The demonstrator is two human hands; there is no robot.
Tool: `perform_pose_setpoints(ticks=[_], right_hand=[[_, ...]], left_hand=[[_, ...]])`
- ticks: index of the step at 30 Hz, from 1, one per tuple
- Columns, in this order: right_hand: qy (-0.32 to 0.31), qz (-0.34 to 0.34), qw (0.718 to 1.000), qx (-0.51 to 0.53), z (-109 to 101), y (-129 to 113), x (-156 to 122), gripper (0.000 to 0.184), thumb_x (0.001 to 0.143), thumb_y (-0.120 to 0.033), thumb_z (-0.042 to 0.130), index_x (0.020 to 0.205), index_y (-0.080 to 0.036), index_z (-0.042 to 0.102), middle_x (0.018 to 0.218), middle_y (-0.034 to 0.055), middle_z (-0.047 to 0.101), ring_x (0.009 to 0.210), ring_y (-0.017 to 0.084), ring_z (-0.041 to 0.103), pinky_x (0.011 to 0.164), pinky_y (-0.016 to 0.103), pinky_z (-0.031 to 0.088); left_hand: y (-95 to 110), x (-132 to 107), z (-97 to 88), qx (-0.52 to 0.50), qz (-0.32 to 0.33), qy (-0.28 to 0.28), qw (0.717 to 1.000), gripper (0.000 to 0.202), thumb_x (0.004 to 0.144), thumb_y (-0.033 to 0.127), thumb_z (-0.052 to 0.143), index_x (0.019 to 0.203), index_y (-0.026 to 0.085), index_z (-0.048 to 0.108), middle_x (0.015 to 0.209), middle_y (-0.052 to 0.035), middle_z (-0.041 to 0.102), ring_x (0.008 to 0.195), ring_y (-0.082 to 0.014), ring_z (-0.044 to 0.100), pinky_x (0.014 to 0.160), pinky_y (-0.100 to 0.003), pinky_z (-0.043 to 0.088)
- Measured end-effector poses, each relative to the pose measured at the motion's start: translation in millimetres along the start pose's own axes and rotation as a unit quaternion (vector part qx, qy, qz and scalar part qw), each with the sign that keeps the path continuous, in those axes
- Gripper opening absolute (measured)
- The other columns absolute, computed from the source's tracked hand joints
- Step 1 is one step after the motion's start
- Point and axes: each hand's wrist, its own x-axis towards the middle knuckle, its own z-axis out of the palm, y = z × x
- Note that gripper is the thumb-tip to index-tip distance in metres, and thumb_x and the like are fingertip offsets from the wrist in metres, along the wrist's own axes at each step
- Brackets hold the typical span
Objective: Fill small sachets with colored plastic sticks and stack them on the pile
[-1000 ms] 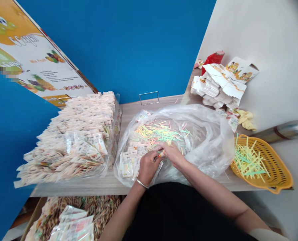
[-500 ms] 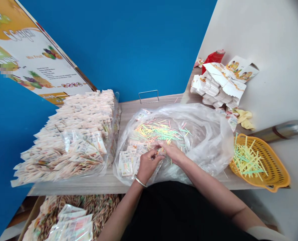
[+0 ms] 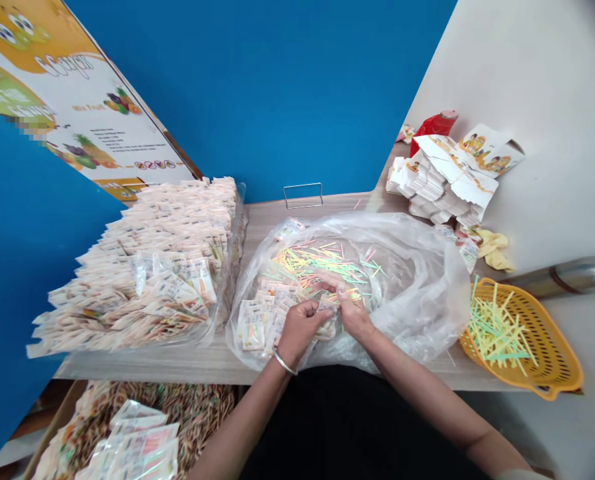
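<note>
My left hand (image 3: 301, 328) pinches a small printed clear packet (image 3: 329, 305) between thumb and fingers, over the near part of a large clear plastic bag (image 3: 417, 287). Close on its right, my right hand (image 3: 353, 312) is curled at the packet's edge, fingers bent toward the left; what lies inside its grip is hidden. Just beyond both hands, thin coloured sticks (image 3: 322, 259) in yellow, green and pink lie loose on the plastic. To the left of my left hand, several printed packets (image 3: 252, 327) lie in a loose pile on the same bag.
A tall heap of filled packets (image 3: 152, 267) covers the left of the table. At right stands a yellow basket (image 3: 560, 347) of coloured strips. White cartons (image 3: 442, 173) are stacked at the back right. Below the table edge sits a box of more packets (image 3: 197, 413).
My hands have moved slightly apart, and the small packet now shows between them. My right hand has turned more upright. The whole view has shifted a little.
</note>
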Motion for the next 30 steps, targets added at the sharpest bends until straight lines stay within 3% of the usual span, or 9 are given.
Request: perform_pose_setpoints(ticks=[5,9,12,15,19,22,24,25,30], right_hand=[[-0.045,0.085,0.995,0.01,2,-3,2,0.043,0.082,-0.064,0.058,0.088,-0.026,0.078,0.104,0.0055,0.072,0.11,0.023,0.06,0.105,0.036,0.041],[-0.085,0.12,0.989,0.001,1,-5,7,0.04,0.084,-0.059,0.059,0.089,-0.025,0.078,0.099,0.0051,0.073,0.103,0.023,0.063,0.106,0.038,0.039],[-0.122,0.076,0.985,-0.099,-3,-15,11,0.039,0.09,-0.055,0.053,0.094,-0.025,0.077,0.103,0.0058,0.073,0.102,0.025,0.063,0.103,0.041,0.04],[-0.155,0.009,0.965,-0.211,-10,-35,9,0.034,0.086,-0.046,0.064,0.113,-0.027,0.072,0.116,0.0059,0.07,0.112,0.029,0.06,0.105,0.046,0.038],[-0.108,-0.045,0.953,-0.28,-22,-56,-3,0.064,0.075,-0.035,0.077,0.136,-0.032,0.056,0.137,0.0056,0.058,0.127,0.032,0.049,0.11,0.048,0.031],[-0.057,-0.053,0.945,-0.316,-26,-52,-9,0.031,0.082,-0.03,0.068,0.113,-0.029,0.069,0.111,0.0059,0.067,0.101,0.026,0.059,0.094,0.04,0.042],[-0.07,-0.05,0.946,-0.313,-25,-43,-11,0.01,0.086,-0.028,0.062,0.089,-0.026,0.071,0.086,0.0039,0.065,0.081,0.022,0.057,0.079,0.035,0.043],[-0.081,-0.049,0.948,-0.303,-23,-38,-11,0.011,0.087,-0.028,0.06,0.082,-0.025,0.069,0.08,0.0029,0.062,0.075,0.02,0.055,0.074,0.033,0.042],[-0.076,-0.049,0.965,-0.247,-15,-24,-10,0.015,0.091,-0.034,0.056,0.085,-0.024,0.066,0.079,0.0021,0.06,0.074,0.019,0.053,0.071,0.031,0.041]], left_hand=[[3,0,-2.8,0.066,0.05,0.014,0.996,0.034,0.071,0.043,0.074,0.061,0.016,0.056,0.054,0.0062,0.043,0.054,-0.0085,0.037,0.054,-0.023,0.032],[9,-1,-5.1,0.124,0.107,-0.018,0.986,0.026,0.08,0.042,0.066,0.079,0.017,0.068,0.072,0.001,0.062,0.069,-0.014,0.053,0.069,-0.025,0.043],[10,0,-5.5,0.116,0.124,-0.056,0.984,0.033,0.091,0.045,0.052,0.094,0.018,0.07,0.092,-0.004,0.07,0.088,-0.0192,0.061,0.085,-0.03,0.047],[7,2,-5.7,0.069,0.131,-0.065,0.987,0.041,0.095,0.048,0.044,0.105,0.019,0.07,0.11,-0.0082,0.07,0.103,-0.0232,0.062,0.097,-0.037,0.045],[3,3,-7.5,0.025,0.148,-0.037,0.988,0.045,0.094,0.049,0.046,0.121,0.02,0.066,0.125,-0.0108,0.065,0.123,-0.0253,0.055,0.111,-0.042,0.037],[4,1,-8.9,0.025,0.165,-0.034,0.985,0.044,0.096,0.046,0.044,0.126,0.021,0.063,0.128,-0.0106,0.064,0.129,-0.0234,0.051,0.117,-0.043,0.029],[4,1,-10.0,0.036,0.179,-0.032,0.983,0.044,0.097,0.044,0.042,0.126,0.02,0.063,0.128,-0.0103,0.064,0.129,-0.0229,0.051,0.117,-0.042,0.03],[4,1,-10.9,0.047,0.186,-0.014,0.981,0.042,0.097,0.044,0.041,0.124,0.02,0.064,0.126,-0.0101,0.065,0.127,-0.0227,0.052,0.115,-0.041,0.033],[2,-2,-17.8,0.125,0.189,0.151,0.962,0.026,0.09,0.041,0.055,0.088,0.018,0.068,0.084,-0.003,0.068,0.082,-0.017,0.063,0.081,-0.028,0.048]])
